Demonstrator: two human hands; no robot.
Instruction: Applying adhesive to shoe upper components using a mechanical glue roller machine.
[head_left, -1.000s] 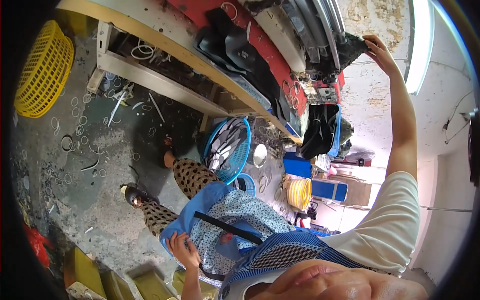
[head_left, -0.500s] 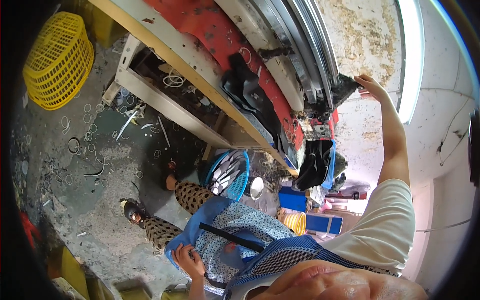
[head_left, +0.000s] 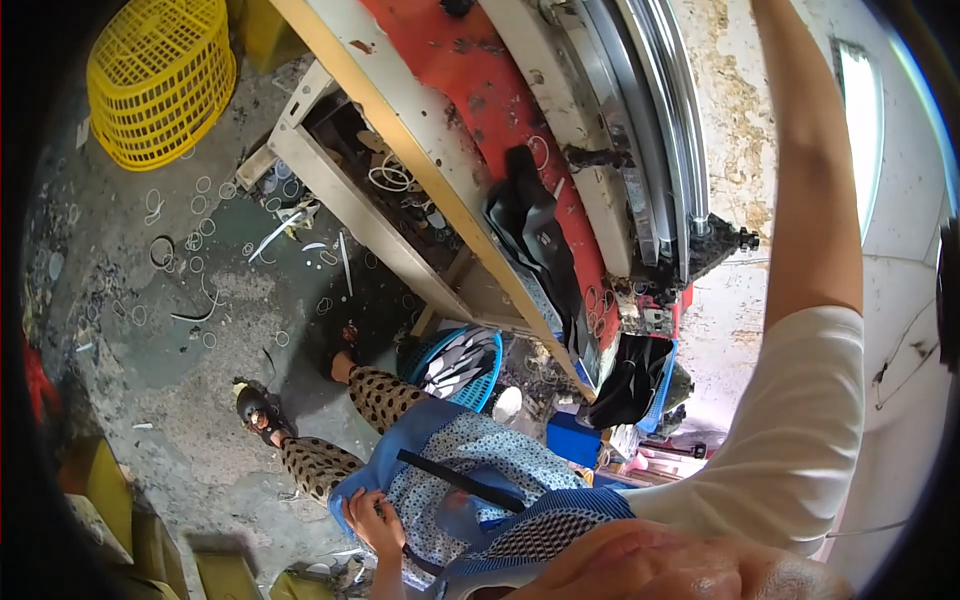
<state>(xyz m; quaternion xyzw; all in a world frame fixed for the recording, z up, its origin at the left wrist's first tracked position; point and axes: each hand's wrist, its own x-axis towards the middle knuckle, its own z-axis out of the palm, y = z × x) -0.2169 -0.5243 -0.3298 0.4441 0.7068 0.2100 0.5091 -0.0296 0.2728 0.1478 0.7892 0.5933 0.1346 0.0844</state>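
Observation:
My left hand (head_left: 374,522) lies low against the blue apron (head_left: 390,470) over my clothes, its fingers a little bent and holding nothing that I can see. My right arm (head_left: 815,200) reaches up past the upper edge, so the right hand is out of sight. Beside that arm are long silvery metal rails (head_left: 660,120) on a pale machine body, with a dark, grimy bracket (head_left: 715,245) at their end. Black strips of material (head_left: 535,230) lie over the red, worn bench top (head_left: 450,75).
A yellow basket (head_left: 165,85) stands on the floor at the far left. A blue basket (head_left: 487,382) with pale and dark pieces sits beneath the bench. Black pieces fill a blue crate (head_left: 658,395) at the bench's end. Pale rings and scraps litter the floor (head_left: 220,350).
My right hand was touching the dark bracket at the rail end; now that arm stretches higher and the hand has left the picture. My left hand stays on the apron. The view has shifted.

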